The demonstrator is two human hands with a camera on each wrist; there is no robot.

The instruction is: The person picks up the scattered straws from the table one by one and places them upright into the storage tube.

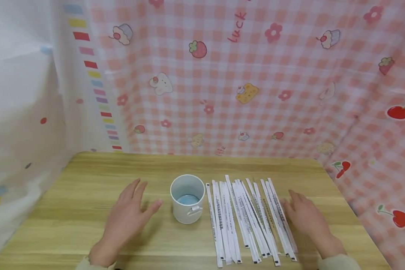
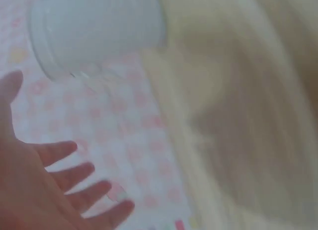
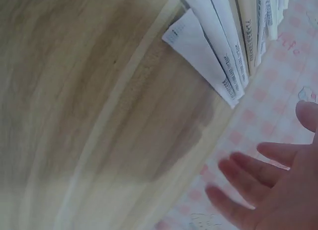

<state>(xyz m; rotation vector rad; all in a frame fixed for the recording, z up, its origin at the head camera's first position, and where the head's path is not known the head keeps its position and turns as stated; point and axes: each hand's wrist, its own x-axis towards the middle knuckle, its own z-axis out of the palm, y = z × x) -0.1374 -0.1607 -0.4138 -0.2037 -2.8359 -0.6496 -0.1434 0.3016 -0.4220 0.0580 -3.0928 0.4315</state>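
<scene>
A small white bucket [image 1: 188, 215] stands upright near the middle of the wooden table, with bluish colour at its inside bottom and a handle hanging at its front. To its left my left hand [image 1: 126, 215] hovers with fingers spread, thumb toward the bucket; in the left wrist view the hand [image 2: 44, 185] holds nothing. Right of the bucket lies a loose row of several long, thin white paper-wrapped sticks [image 1: 237, 221] with printed text. My right hand [image 1: 307, 217] is beside the row's right end, its fingers extended and holding nothing, as the right wrist view of the hand [image 3: 278, 185] shows.
The wooden table [image 1: 87, 198] reaches back to a pink checked cloth [image 1: 175, 108] hung behind it. More cloth hangs along the right side [image 1: 391, 157], and a whitish cloth [image 1: 20, 112] hangs along the left.
</scene>
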